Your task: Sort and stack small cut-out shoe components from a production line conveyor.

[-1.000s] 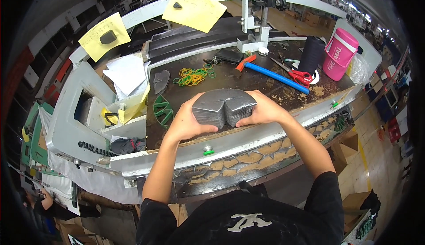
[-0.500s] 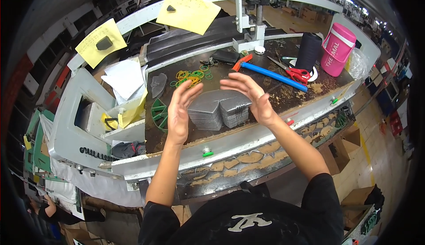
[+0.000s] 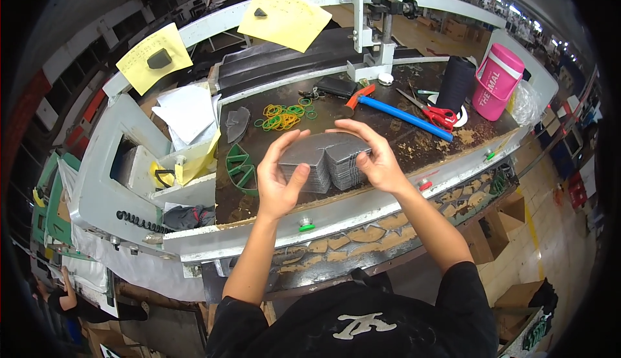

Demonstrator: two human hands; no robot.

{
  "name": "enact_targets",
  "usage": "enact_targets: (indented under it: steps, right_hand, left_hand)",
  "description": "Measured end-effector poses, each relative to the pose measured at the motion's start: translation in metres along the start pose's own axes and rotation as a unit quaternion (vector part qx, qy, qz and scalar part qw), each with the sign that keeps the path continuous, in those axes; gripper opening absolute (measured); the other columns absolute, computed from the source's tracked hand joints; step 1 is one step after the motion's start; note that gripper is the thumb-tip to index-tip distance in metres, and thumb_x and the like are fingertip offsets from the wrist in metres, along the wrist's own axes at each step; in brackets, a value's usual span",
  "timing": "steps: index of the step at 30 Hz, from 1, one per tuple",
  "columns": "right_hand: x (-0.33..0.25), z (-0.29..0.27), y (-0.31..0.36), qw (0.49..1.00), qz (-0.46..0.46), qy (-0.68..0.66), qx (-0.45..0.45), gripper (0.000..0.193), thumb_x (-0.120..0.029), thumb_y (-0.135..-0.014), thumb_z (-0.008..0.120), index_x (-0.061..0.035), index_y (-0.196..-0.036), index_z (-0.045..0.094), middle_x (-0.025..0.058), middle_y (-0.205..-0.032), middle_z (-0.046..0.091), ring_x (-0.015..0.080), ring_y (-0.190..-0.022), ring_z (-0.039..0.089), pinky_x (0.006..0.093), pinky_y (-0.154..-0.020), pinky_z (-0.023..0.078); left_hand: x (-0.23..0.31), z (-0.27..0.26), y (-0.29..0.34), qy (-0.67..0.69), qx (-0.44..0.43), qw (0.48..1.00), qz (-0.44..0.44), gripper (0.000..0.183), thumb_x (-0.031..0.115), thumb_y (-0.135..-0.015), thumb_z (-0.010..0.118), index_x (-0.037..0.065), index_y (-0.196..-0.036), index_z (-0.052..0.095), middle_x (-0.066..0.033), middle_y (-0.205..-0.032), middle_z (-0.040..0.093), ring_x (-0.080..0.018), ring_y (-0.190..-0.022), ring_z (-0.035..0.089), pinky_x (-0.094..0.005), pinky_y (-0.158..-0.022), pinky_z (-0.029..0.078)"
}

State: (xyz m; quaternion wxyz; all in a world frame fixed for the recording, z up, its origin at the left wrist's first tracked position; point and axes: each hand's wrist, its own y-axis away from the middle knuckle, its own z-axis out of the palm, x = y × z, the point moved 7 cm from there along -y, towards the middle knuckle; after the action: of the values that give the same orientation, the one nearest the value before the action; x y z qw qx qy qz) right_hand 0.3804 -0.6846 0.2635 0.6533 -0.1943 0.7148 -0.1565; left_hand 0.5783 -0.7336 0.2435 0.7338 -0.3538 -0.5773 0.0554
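A thick stack of dark grey cut sheets (image 3: 310,154) stands near the front edge of the worktable, with a deep notch splitting its near side. My left hand (image 3: 279,180) wraps round its left end, the thumb against the front. At the opposite end, my right hand (image 3: 381,165) closes on the stack with its thumb on the front right corner. The fingers of both hands curve behind the stack and are partly hidden by it. Just beyond lie yellow and green rubber bands (image 3: 282,120). To the left of my left hand is a green spoked frame (image 3: 240,168).
A hammer with a blue handle (image 3: 407,119), red-handled scissors (image 3: 441,119), a black thread spool (image 3: 453,86) and a pink jug (image 3: 497,86) occupy the right side. Grey scraps (image 3: 237,124) lie at left. Green (image 3: 306,225) and red (image 3: 425,184) buttons line the front edge.
Both hands have come down and inward, from being held apart beside the stack to gripping its two ends. The view has shifted slightly.
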Motion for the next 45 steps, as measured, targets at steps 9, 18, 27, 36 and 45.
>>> enact_targets:
  steps: [9, 18, 27, 36, 45]
  right_hand:
    - [0.011, 0.002, 0.007, 1.000, 0.008, -0.011, 0.009, 0.089, -0.057, -0.089, 0.083, 0.0022, -0.150, 0.055, 0.0177, -0.145, 0.065, 0.0233, -0.133, 0.062, 0.0385, -0.113, 0.048]
    - [0.019, 0.000, 0.008, 0.999, 0.040, -0.024, -0.013, 0.098, -0.049, -0.081, 0.093, 0.0030, -0.153, 0.052, 0.0217, -0.146, 0.065, 0.0261, -0.134, 0.064, 0.0406, -0.115, 0.049]
    - [0.018, -0.001, 0.008, 0.999, 0.037, -0.022, -0.015, 0.091, -0.044, -0.085, 0.089, 0.0024, -0.154, 0.052, 0.0206, -0.146, 0.066, 0.0255, -0.134, 0.064, 0.0406, -0.114, 0.049]
    - [0.002, -0.002, -0.001, 1.000, -0.004, 0.001, 0.019, 0.126, -0.094, -0.085, 0.054, 0.0097, -0.155, 0.044, 0.0278, -0.147, 0.062, 0.0313, -0.135, 0.063, 0.0433, -0.115, 0.048]
    - [0.016, 0.002, 0.001, 0.998, -0.016, -0.026, 0.056, 0.132, -0.101, -0.085, 0.027, 0.0119, -0.153, 0.042, 0.0294, -0.143, 0.063, 0.0324, -0.133, 0.064, 0.0428, -0.113, 0.051]
  left_hand:
    - [-0.008, 0.006, 0.012, 0.059, 0.031, 0.997, -0.039, 0.068, 0.026, -0.095, 0.085, -0.003, -0.149, 0.053, -0.0200, -0.148, 0.063, -0.0253, -0.134, 0.061, -0.0392, -0.116, 0.045]
    - [-0.013, 0.006, 0.018, 0.090, 0.030, 0.993, -0.064, 0.073, 0.017, -0.093, 0.087, -0.003, -0.151, 0.049, -0.0213, -0.151, 0.061, -0.0259, -0.135, 0.060, -0.0397, -0.116, 0.047]
    - [-0.015, 0.005, 0.019, 0.101, 0.032, 0.992, -0.074, 0.076, 0.016, -0.091, 0.088, -0.003, -0.153, 0.048, -0.0231, -0.150, 0.060, -0.0269, -0.136, 0.060, -0.0402, -0.117, 0.046]
    - [-0.001, 0.001, 0.001, 0.021, 0.029, 0.999, 0.004, 0.090, 0.066, -0.104, 0.055, -0.005, -0.157, 0.041, -0.0276, -0.150, 0.059, -0.0326, -0.140, 0.057, -0.0452, -0.120, 0.040]
    - [0.000, 0.018, 0.000, 0.019, 0.060, 0.998, 0.000, 0.093, 0.073, -0.109, 0.024, -0.004, -0.160, 0.037, -0.0277, -0.148, 0.060, -0.0342, -0.139, 0.058, -0.0462, -0.121, 0.037]
